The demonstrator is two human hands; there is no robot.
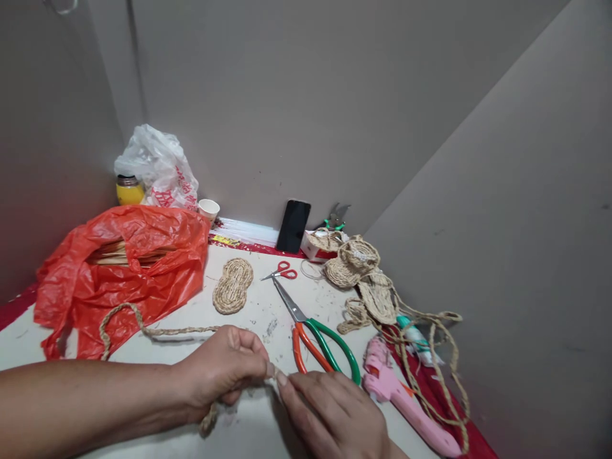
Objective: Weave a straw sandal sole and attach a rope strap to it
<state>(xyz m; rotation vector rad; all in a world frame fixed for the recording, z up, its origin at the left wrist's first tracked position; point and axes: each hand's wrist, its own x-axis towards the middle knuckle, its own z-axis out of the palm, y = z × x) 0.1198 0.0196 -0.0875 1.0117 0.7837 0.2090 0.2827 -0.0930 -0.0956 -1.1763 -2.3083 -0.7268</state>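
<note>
My left hand is closed on a tan braided straw cord, which runs left behind the wrist toward the red bag; a short piece shows below the palm. My right hand pinches the cord's thin end, its fingertips almost touching those of my left hand. Beyond the hands lies a coiled straw sole. Large scissors with red and green handles lie just past my right hand, partly covered by it. Small red-handled scissors rest near their tip.
At left is a red plastic bag holding flat brown pieces. Behind stand a white bag, a yellow jar, a paper cup and a phone. Woven slippers, loose cords and a pink glue gun lie at right.
</note>
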